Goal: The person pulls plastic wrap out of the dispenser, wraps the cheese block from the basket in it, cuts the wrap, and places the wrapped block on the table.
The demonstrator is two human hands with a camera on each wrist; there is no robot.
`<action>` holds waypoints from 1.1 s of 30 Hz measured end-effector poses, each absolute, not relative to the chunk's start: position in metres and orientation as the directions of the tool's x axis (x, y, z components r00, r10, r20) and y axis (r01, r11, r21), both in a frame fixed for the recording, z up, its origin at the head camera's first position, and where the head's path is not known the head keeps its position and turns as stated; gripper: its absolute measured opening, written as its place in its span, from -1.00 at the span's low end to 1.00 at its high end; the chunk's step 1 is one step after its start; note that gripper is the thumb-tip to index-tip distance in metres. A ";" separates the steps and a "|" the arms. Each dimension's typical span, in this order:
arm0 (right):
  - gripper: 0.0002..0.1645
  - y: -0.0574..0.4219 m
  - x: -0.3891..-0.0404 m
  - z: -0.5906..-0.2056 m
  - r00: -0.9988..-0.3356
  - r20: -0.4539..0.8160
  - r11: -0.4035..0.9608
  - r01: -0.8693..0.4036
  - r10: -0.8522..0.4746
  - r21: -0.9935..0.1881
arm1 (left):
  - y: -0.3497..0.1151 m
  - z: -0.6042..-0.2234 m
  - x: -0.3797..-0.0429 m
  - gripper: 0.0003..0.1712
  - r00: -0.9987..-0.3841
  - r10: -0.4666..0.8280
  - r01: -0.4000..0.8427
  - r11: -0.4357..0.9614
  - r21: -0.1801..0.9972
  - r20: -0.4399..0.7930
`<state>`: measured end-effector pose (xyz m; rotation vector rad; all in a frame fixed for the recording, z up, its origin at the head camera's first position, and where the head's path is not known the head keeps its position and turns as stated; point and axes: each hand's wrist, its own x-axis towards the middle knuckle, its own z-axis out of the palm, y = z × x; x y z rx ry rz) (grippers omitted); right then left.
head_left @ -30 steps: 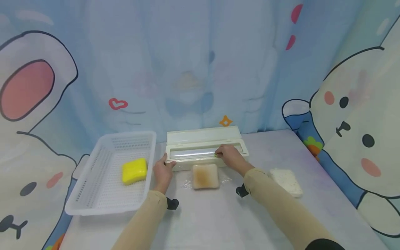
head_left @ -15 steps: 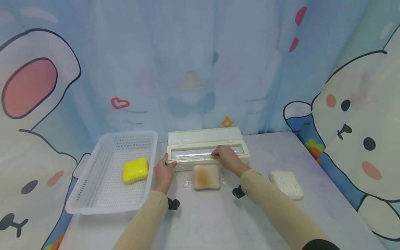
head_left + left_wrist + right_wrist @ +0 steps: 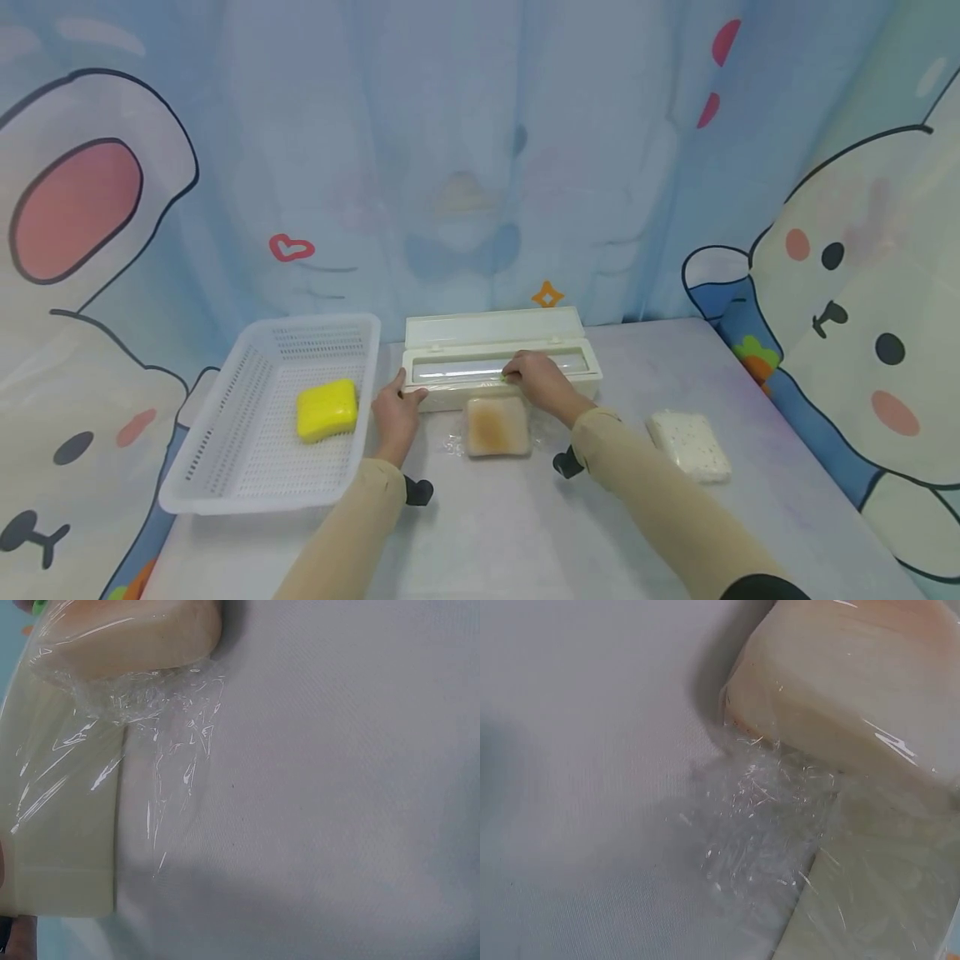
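A long cream cling film dispenser [image 3: 457, 396] stands at the back of the table with its lid [image 3: 491, 327] raised. My left hand [image 3: 395, 414] grips its left end, thumb along the front. With its fingertips my right hand [image 3: 543, 382] pinches a small green slide cutter [image 3: 503, 379] on the dispenser's front edge, mostly hidden by the fingers. Just in front lies a toast-shaped block [image 3: 497, 427], browned on top and covered by clear cling film [image 3: 184, 750]. That film stretches over the dispenser's front and lies crumpled beside the block in the right wrist view.
On the left stands a white perforated basket [image 3: 225, 487] holding a yellow sponge-like block [image 3: 327, 410]. A white speckled square block [image 3: 688, 447] lies to the right, beyond the right forearm. A printed curtain [image 3: 450, 167] hangs behind the table.
My right hand has slid leftward along the dispenser's front edge with the green slide cutter. The left hand keeps its grip on the left end. The head view has shifted slightly.
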<state>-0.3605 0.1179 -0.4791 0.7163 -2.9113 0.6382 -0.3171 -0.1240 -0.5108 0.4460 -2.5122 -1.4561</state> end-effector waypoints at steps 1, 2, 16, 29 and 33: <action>-0.83 0.117 -0.361 -0.479 -0.888 0.168 0.806 -0.459 -0.427 -0.375 | -0.124 -0.511 -0.317 -0.24 -0.933 -0.359 -0.157 0.469 0.869 0.025; -0.83 0.115 -0.361 -0.479 -0.888 0.168 0.807 -0.460 -0.429 -0.371 | -0.124 -0.510 -0.317 -0.23 -0.933 -0.359 -0.159 0.469 0.869 0.023; -0.85 0.092 -0.361 -0.479 -0.868 0.189 0.793 -0.496 -0.459 -0.354 | -0.125 -0.512 -0.318 -0.23 -0.930 -0.365 -0.156 0.479 0.864 0.035; -0.87 0.066 -0.362 -0.480 -0.846 0.223 0.754 -0.533 -0.484 -0.385 | -0.122 -0.515 -0.319 -0.21 -0.930 -0.365 -0.152 0.497 0.854 0.046; -0.87 0.057 -0.363 -0.481 -0.847 0.207 0.750 -0.530 -0.490 -0.395 | -0.123 -0.515 -0.320 -0.22 -0.927 -0.373 -0.154 0.493 0.856 0.048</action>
